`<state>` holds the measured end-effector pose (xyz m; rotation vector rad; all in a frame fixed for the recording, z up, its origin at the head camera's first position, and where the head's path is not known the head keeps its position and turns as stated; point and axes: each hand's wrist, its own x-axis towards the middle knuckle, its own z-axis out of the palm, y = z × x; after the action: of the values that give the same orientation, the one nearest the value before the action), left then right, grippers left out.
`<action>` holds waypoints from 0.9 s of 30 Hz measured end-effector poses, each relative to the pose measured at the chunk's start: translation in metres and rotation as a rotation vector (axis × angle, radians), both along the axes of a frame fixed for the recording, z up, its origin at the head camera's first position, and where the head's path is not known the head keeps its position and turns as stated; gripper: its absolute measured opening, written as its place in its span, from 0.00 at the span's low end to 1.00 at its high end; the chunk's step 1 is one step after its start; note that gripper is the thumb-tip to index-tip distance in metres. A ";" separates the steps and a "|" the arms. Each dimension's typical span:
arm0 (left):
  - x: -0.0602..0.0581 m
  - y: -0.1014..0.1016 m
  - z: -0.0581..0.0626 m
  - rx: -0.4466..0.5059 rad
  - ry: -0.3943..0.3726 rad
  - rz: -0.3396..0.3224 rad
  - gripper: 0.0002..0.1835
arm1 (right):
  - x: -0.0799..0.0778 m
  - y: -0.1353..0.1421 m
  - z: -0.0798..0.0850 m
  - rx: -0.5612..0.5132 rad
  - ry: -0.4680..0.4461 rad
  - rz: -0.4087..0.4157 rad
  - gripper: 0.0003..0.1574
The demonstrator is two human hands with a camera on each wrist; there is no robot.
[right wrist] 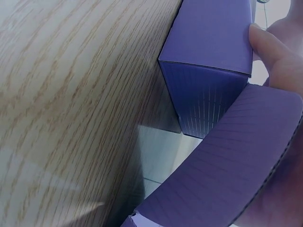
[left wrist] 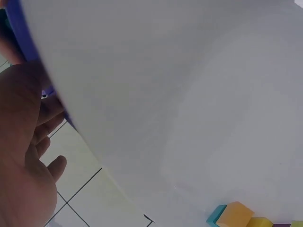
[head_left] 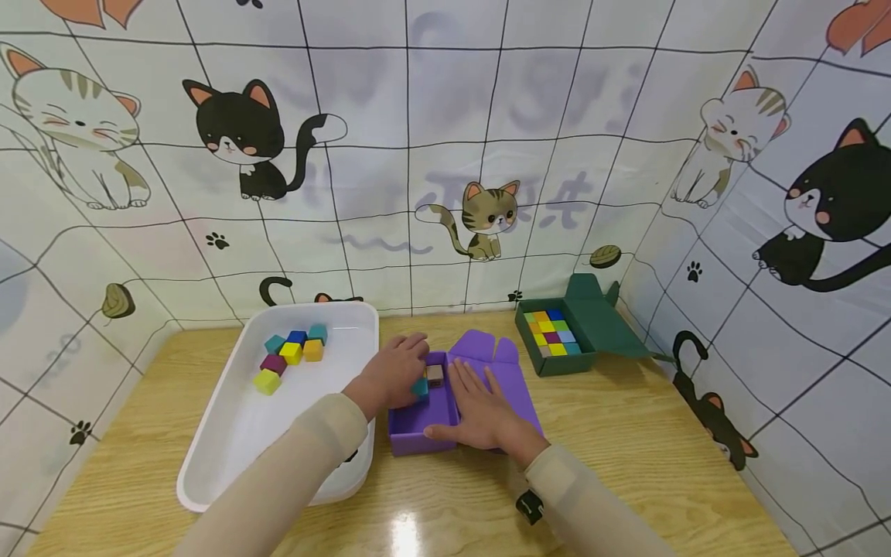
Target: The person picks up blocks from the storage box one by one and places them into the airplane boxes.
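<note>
A small purple cardboard box [head_left: 426, 420] stands on the table with its lid [head_left: 517, 384] folded back to the right. My left hand [head_left: 397, 370] reaches over the box's left wall and pinches a teal cube [head_left: 420, 389] inside it. Beside that cube lies a brownish-grey cube [head_left: 435, 376]. My right hand [head_left: 485, 406] lies with spread, straight fingers over the box's right edge and the lid; in the right wrist view its thumb [right wrist: 267, 47] touches the box's top edge. The left fingers partly hide the box's far left corner.
Left of the box, a white tray [head_left: 230, 464] holds several coloured cubes [head_left: 291, 353]. A dark green box [head_left: 567, 363] with its lid raised stands at the back right, filled with coloured cubes [head_left: 552, 333]. A small black object [head_left: 530, 507] lies by the right sleeve.
</note>
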<state>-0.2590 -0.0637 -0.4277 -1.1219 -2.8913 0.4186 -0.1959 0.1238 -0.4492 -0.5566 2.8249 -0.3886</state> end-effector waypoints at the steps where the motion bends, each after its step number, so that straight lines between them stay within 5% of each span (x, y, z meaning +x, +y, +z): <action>1: 0.000 0.000 -0.001 -0.012 0.014 -0.004 0.24 | 0.000 0.000 0.000 -0.002 -0.001 -0.001 0.71; 12: 0.002 0.003 -0.012 -0.080 0.162 -0.044 0.24 | 0.000 0.000 0.000 -0.011 0.002 -0.002 0.71; 27: 0.008 0.007 -0.011 -0.154 0.202 -0.017 0.22 | 0.001 0.000 -0.001 -0.005 0.001 0.002 0.71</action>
<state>-0.2508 -0.0564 -0.4385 -1.0528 -2.7110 0.7200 -0.1950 0.1237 -0.4497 -0.5607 2.8253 -0.3950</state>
